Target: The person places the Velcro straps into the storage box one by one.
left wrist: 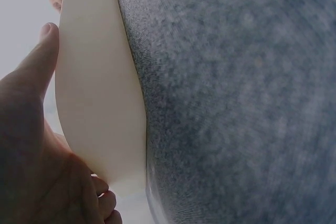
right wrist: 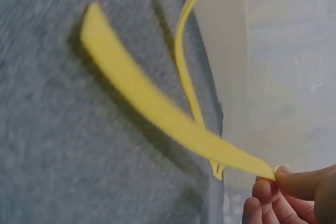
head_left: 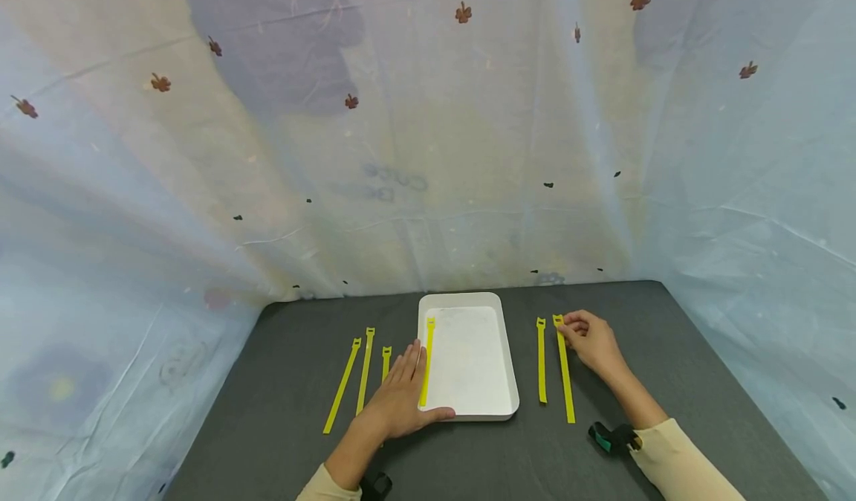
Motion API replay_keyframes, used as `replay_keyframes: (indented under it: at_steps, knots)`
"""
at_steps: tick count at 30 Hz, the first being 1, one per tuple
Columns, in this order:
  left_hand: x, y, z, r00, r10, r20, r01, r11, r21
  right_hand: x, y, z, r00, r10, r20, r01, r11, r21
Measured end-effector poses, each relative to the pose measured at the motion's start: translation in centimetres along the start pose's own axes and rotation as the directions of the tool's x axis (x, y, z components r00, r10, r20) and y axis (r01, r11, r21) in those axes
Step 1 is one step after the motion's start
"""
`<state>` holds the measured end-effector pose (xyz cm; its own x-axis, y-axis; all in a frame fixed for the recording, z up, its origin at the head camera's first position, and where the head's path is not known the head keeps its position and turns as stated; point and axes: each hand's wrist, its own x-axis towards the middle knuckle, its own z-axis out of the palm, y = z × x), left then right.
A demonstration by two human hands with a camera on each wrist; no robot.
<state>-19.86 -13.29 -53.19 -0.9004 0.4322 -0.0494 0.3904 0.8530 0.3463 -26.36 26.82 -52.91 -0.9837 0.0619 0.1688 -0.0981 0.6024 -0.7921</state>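
Observation:
My right hand (head_left: 597,345) pinches a yellow cable strap (head_left: 566,382) by its slotted end, between thumb and fingers. In the right wrist view this strap (right wrist: 147,103) slants away from the fingertips, its far end close over the dark surface. Beside it lies a second yellow strap (head_left: 542,363). A white shallow tray (head_left: 475,367) stands in the middle, with one yellow strap (head_left: 429,360) lying along its left inner side. My left hand (head_left: 399,401) rests against the tray's left side, fingers straight, thumb over the near left corner.
Left of the tray lie more yellow straps, one slanted (head_left: 342,386), one nearly straight (head_left: 365,371), and one (head_left: 386,356) partly hidden by the left hand. The dark grey table (head_left: 281,389) ends at a sheet (head_left: 428,241) hanging behind it.

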Motion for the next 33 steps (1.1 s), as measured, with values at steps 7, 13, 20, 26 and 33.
replay_keyframes:
  at_steps: [7, 13, 20, 26, 33]
  knots:
    - [0.1, -0.1, 0.2, 1.0, -0.005, 0.007, 0.005, 1.0, 0.001, 0.0, -0.7, -0.1, 0.999, -0.039, -0.002, 0.039, 0.999, 0.037]
    - [0.2, -0.2, 0.3, 1.0, -0.004, 0.006, 0.004, 1.0, 0.008, 0.0, -1.8, -0.1, 0.998, -0.067, 0.006, 0.066, 0.994, 0.083]
    - [0.3, -0.4, 0.4, 1.0, 0.006, -0.003, -0.006, 1.0, 0.018, 0.0, -3.3, -0.2, 0.996, -0.084, 0.018, 0.081, 0.989, 0.122]
    - [0.2, -0.3, 0.5, 1.0, 0.0, 0.003, 0.0, 1.0, 0.013, -0.2, -4.4, -0.3, 0.995, -0.092, 0.032, 0.087, 0.988, 0.131]
    - [0.2, -0.1, 0.2, 1.0, 0.006, 0.0, -0.006, 1.0, 0.024, -0.5, -5.6, -0.5, 0.992, -0.116, 0.045, 0.108, 0.982, 0.156]
